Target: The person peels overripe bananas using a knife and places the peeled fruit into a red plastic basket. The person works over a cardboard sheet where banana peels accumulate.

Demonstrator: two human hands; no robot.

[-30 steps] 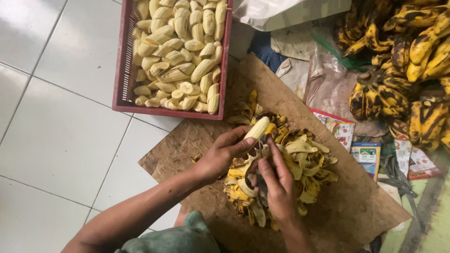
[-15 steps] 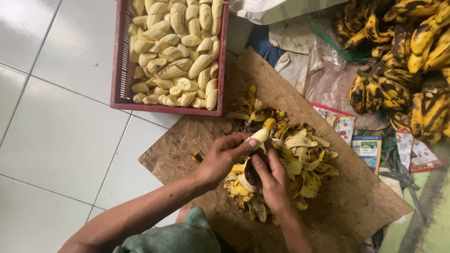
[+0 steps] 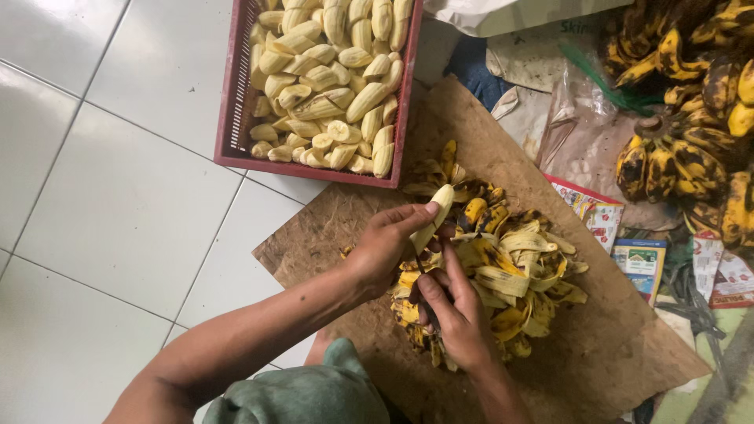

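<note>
White floor tiles point(image 3: 133, 196) surround a brown fibre board point(image 3: 487, 149) laid flat, and I work over that board. My left hand point(image 3: 385, 247) is closed around a half-peeled banana point(image 3: 437, 210), thumb and fingertips pinching it near its bare pale tip, which points up and away from me. My right hand point(image 3: 455, 314) sits just below and beside it, fingers curled shut around a small knife point(image 3: 420, 271); only a dark sliver of it shows between the two hands, so I cannot tell how the blade meets the fruit.

Step in hand, by my judgement: stripping the skin from this one banana, roughly midway, the upper part bare and the lower part hidden by my fingers.

Under and to the right of my hands lies a heap of spotted yellow peels point(image 3: 503, 267), touching the board. A red crate point(image 3: 236, 118) of peeled bananas point(image 3: 330, 71) stands beyond the board's far left edge, well filled. Unpeeled dark-spotted bunches point(image 3: 683, 157) lie at far right on plastic wrapping.

Next move, as I assess it, calls for a steady hold on the soft flesh and a shallow, controlled pull on the remaining skin, blade kept off my left fingers.
</note>
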